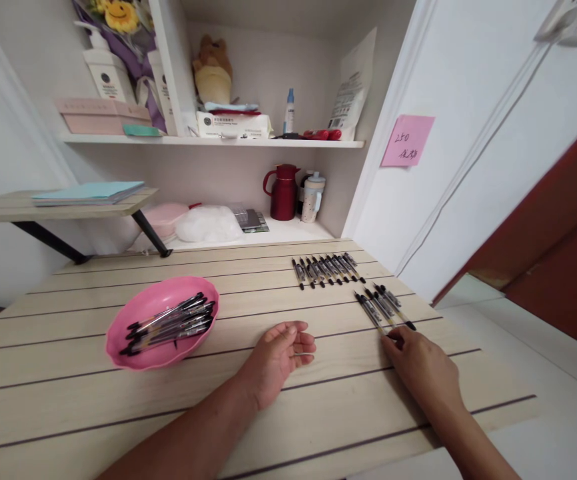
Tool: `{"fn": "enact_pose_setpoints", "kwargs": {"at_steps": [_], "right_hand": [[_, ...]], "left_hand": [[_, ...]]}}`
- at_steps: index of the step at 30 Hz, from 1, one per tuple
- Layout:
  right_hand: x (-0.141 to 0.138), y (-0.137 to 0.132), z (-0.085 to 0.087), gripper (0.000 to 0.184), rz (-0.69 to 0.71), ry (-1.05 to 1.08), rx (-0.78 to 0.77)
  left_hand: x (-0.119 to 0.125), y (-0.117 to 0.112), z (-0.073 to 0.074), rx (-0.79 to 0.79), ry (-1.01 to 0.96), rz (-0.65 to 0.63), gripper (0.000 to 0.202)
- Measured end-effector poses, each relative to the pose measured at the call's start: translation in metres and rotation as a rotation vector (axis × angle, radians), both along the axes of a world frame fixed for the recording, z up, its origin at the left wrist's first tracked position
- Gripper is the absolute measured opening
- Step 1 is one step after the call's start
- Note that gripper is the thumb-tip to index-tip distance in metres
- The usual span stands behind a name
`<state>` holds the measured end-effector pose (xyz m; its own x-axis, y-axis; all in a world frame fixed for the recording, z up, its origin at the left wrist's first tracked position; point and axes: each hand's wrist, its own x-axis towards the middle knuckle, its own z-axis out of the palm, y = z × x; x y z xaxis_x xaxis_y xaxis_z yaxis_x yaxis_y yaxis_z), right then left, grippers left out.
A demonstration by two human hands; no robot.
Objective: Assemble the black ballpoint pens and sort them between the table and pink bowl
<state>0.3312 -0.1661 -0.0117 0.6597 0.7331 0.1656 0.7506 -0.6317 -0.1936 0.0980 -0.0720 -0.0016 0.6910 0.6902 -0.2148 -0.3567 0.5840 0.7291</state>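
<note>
The step in hand looks like lining up pens: the right hand (426,370) has its thumb and fingers pinched on the near end of a pen in the shorter row (369,309) on the counter (338,427). The left hand (278,360) is loosely curled, no pen visible in it. A longer row (326,268) lies beyond; loose pens (173,320) rest in the pink bowl (161,291). The next move probably calls for squaring, then releasing.

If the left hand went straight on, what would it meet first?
Likely the leftmost pen in the group by the right hand, past some tabletop. The left hand is half curled and depth unclear, so not certain.
</note>
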Motion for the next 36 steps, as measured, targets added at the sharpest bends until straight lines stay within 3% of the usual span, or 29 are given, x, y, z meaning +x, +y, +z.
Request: {"fn": "enact_pose_setpoints", "kwargs": {"at_steps": [30, 33, 36], "right_hand": [[0.001, 0.001, 0.001, 0.036, -0.026, -0.015, -0.008], [-0.008, -0.005, 0.005, 0.034, -0.01, -0.058, 0.033], [-0.034, -0.01, 0.007, 0.033, 0.108, -0.082, 0.063]], "left_hand": [[0.0, 0.001, 0.001, 0.02, 0.015, -0.016, 0.032], [-0.001, 0.002, 0.0, 0.031, 0.014, -0.019, 0.031], [-0.001, 0.001, -0.001, 0.064, 0.021, -0.026, 0.032]]}}
